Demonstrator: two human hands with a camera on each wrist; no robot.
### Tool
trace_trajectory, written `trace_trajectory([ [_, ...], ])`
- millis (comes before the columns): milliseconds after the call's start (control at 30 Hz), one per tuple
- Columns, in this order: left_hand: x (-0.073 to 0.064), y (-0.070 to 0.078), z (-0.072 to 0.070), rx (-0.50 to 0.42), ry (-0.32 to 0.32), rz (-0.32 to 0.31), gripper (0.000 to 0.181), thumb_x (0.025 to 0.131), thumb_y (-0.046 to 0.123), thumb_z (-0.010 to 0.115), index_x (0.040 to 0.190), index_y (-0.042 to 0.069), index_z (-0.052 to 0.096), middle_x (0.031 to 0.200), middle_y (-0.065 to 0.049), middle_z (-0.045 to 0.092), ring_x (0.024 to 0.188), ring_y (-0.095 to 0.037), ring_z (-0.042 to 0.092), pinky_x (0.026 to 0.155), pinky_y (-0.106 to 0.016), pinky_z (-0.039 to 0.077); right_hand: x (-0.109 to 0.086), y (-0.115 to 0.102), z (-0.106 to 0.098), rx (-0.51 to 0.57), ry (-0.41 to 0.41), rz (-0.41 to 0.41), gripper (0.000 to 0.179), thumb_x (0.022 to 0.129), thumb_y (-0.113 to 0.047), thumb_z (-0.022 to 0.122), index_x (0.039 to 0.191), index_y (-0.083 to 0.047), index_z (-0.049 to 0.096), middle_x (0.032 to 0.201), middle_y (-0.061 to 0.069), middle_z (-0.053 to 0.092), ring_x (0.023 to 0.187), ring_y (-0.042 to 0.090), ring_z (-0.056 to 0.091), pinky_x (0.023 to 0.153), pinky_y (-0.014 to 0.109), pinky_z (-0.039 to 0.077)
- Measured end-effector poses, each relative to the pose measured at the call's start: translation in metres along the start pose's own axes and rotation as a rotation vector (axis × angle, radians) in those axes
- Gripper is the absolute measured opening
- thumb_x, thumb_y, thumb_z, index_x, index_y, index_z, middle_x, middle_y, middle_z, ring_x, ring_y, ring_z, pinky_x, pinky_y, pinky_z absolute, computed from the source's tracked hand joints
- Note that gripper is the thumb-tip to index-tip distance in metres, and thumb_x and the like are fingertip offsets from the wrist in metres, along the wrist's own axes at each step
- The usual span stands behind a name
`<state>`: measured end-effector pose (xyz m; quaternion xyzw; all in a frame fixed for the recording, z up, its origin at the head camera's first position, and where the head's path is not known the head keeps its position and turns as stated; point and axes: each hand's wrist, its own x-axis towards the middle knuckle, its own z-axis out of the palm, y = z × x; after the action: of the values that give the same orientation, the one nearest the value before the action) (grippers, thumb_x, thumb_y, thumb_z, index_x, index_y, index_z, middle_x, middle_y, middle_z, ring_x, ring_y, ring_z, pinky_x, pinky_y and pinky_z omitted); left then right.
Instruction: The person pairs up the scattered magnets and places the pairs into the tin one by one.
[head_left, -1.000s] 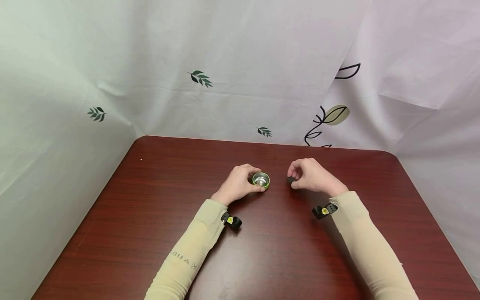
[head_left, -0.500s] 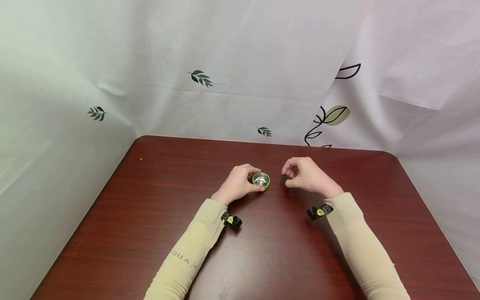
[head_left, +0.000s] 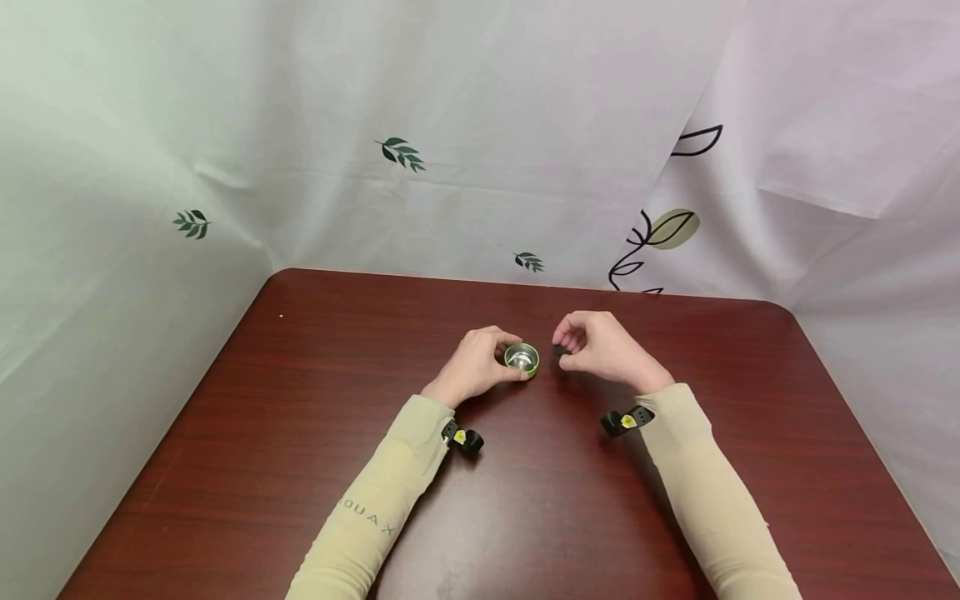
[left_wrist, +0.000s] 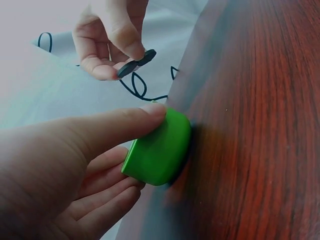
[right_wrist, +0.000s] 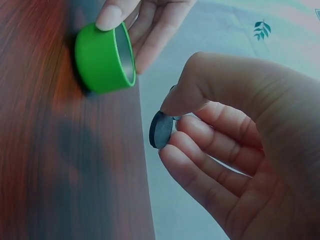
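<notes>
A small green cup with a bare metal inside stands upright on the table. My left hand grips it by the sides, thumb in front and fingers behind. Just to its right my right hand pinches a thin black disc between thumb and fingers, above the tabletop. Part of a second black piece shows behind the thumb in the right wrist view; in the left wrist view two black discs appear joined edge to edge. What they are for certain I cannot tell.
White cloth with leaf prints hangs behind and at both sides of the brown table. A black strap device sits on the left wrist and another strap device on the right. A tiny white speck lies at the far left.
My right hand has moved left with the black disc, closer to the green cup. The left hand and the cup have stayed in place.
</notes>
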<state>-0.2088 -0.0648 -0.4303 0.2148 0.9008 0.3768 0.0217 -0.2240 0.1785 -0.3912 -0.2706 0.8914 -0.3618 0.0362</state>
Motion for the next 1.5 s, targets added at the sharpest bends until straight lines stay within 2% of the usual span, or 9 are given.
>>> trace_trajectory([
  [500, 0.0, -0.002, 0.0, -0.017, 0.003, 0.025, 0.055, 0.075, 0.024, 0.093, 0.121, 0.002, 0.072, 0.106, -0.003, 0.067, 0.091, -0.014, 0.066, 0.081, -0.026, 0.053, 0.014, -0.011, 0.011, 0.052, 0.005, -0.047, 0.023, 0.071, 0.002, 0.08, 0.091, -0.008, 0.073, 0.081, 0.003, 0.066, 0.074, 0.019, 0.063, 0.07, 0.032, 0.055],
  [700, 0.001, -0.003, 0.001, -0.025, 0.004, 0.032, 0.053, 0.075, 0.022, 0.093, 0.12, 0.002, 0.072, 0.107, -0.005, 0.068, 0.09, -0.014, 0.067, 0.081, -0.026, 0.053, 0.021, -0.016, 0.015, 0.072, 0.006, -0.066, 0.023, 0.072, 0.002, 0.084, 0.09, -0.008, 0.073, 0.08, 0.001, 0.066, 0.073, 0.018, 0.063, 0.069, 0.032, 0.055],
  [1233, 0.0, -0.002, 0.0, -0.028, -0.004, 0.026, 0.052, 0.077, 0.022, 0.092, 0.121, 0.002, 0.072, 0.107, -0.004, 0.067, 0.092, -0.012, 0.067, 0.081, -0.026, 0.053, 0.033, -0.016, 0.027, 0.065, -0.016, -0.063, 0.024, 0.07, 0.003, 0.081, 0.091, -0.007, 0.073, 0.079, 0.001, 0.067, 0.074, 0.017, 0.063, 0.071, 0.031, 0.055],
  [1500, 0.0, -0.002, 0.0, -0.017, -0.004, 0.043, 0.051, 0.077, 0.023, 0.092, 0.12, 0.001, 0.072, 0.105, -0.004, 0.067, 0.092, -0.013, 0.068, 0.082, -0.026, 0.053, 0.036, -0.017, 0.03, 0.063, -0.035, -0.062, 0.023, 0.071, 0.002, 0.082, 0.091, -0.006, 0.073, 0.079, 0.001, 0.067, 0.074, 0.017, 0.064, 0.071, 0.031, 0.056],
])
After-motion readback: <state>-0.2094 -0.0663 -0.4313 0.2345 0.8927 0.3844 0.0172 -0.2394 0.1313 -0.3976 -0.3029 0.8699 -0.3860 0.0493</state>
